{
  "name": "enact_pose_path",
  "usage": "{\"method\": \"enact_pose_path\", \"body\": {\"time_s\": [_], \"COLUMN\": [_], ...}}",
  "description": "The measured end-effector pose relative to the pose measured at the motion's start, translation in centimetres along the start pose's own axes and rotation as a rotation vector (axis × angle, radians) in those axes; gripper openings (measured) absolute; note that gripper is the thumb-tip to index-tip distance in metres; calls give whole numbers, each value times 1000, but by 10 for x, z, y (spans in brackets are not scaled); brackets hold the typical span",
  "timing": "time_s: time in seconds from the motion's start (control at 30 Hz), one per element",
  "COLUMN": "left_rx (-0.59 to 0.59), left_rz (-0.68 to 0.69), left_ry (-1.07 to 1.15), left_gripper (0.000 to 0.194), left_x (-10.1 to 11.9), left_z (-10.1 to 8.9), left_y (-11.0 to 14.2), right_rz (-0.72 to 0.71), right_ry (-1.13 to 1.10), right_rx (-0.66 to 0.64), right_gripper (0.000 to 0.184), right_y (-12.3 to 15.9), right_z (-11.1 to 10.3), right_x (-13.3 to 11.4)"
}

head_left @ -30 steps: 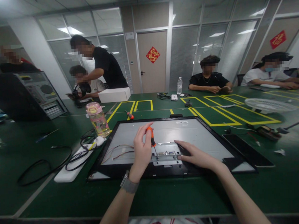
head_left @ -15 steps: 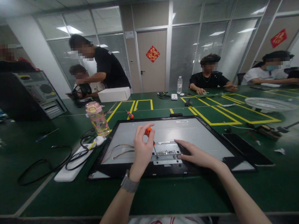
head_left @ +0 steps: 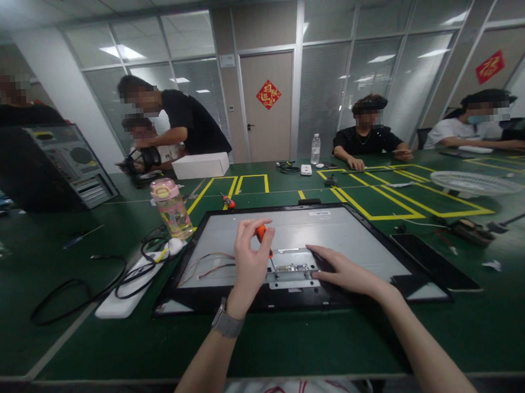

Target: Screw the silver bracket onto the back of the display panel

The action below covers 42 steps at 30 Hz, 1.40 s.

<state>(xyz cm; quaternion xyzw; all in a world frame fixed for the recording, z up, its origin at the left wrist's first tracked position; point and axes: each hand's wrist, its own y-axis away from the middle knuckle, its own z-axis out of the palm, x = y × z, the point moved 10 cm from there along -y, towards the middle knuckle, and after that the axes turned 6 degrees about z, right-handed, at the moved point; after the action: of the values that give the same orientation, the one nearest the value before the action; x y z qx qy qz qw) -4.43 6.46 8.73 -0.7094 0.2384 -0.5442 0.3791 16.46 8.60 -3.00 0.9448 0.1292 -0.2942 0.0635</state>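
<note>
Holding an orange screwdriver (head_left: 260,233) to the metal bracket (head_left: 293,258), braced by parted fingers of the right hand (head_left: 342,268), the left hand (head_left: 248,259) seems mid-screw, with wires (head_left: 214,271) apparently left unplugged.

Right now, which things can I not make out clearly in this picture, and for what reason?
Screwdriver handle, head view: partly hidden by the left hand.
Screwdriver tip, head view: too small to tell if it meets a screw.
Metal bracket, right side, head view: partly covered by the right hand.
White label, head view: print too small to read.
Computer case, head view: cut off by the left edge.
</note>
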Motion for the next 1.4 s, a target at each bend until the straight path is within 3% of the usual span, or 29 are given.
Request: {"method": "enact_pose_path", "body": {"time_s": [0.13, 0.4, 0.57, 0.83, 1.0, 1.2, 1.4], "left_rx": [-40, -4, -39, 9, -33, 45, -24], "left_rz": [-4, 24, -27, 1, -40, -38, -25], "left_ry": [89, -7, 102, 0, 44, -15, 41], "left_gripper": [31, 16, 31, 15, 28, 16, 27], "left_x": [1, 1, -4, 1, -4, -2, -1], "left_z": [4, 0, 5, -1, 3, -4, 2], "left_y": [1, -1, 1, -2, 0, 0, -1], "right_rz": [10, -20, -14, -15, -11, -39, -11], "right_ry": [-1, -2, 7, -4, -12, -18, -6], "right_rx": [-3, 14, 2, 5, 5, 21, 11], "right_gripper": [70, 69, 69, 69, 69, 69, 68], "right_y": [1, 0, 1, 1, 1, 0, 0], "right_z": [0, 0, 1, 0, 0, 0, 0], "right_x": [0, 0, -2, -1, -1, 1, 0]}}
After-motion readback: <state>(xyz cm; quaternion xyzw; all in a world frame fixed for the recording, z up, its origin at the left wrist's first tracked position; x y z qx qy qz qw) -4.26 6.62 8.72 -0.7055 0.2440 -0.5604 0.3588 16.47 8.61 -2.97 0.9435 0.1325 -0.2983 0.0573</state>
